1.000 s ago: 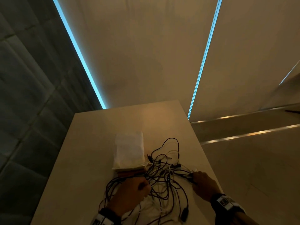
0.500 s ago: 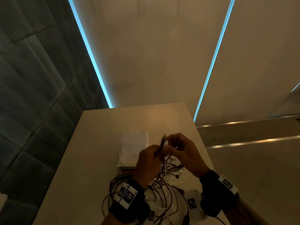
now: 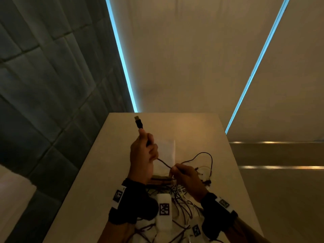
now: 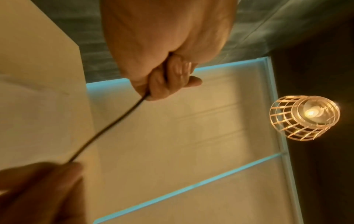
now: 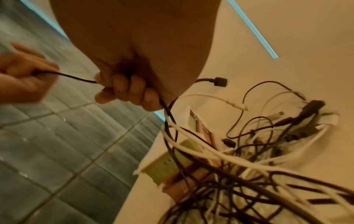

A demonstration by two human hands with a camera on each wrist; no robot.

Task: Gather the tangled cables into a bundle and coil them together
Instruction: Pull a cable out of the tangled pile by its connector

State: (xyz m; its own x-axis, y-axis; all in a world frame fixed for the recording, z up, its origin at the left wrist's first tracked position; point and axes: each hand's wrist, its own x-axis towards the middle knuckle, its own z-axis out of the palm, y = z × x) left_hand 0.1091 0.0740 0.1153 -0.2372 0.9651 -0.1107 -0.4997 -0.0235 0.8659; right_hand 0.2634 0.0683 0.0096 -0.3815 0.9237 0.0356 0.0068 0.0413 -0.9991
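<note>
A tangle of black and white cables [image 3: 177, 195] [image 5: 249, 151] lies on the near part of a beige table [image 3: 192, 128]. My left hand [image 3: 143, 155] [image 4: 168, 81] is raised above the table and grips one black cable [image 3: 164, 163] [image 4: 107, 128] in its fist. The cable's USB plug [image 3: 138, 122] sticks up past the thumb. My right hand [image 3: 184, 174] [image 5: 126, 91] grips the same black cable [image 5: 76, 78] lower down, just above the pile. The stretch of cable between the two hands is nearly taut.
A white folded cloth [image 3: 166, 151] lies behind the hands, and a flat pink and green box [image 5: 180, 159] sits by the tangle. White tagged items [image 3: 164, 209] lie near the table's front edge. A padded wall [image 3: 43, 102] stands left. A caged lamp [image 4: 304, 119] hangs overhead.
Both hands left the pile on the table and came up together with one black cable. The left hand has since moved up and away, drawing the plug end out.
</note>
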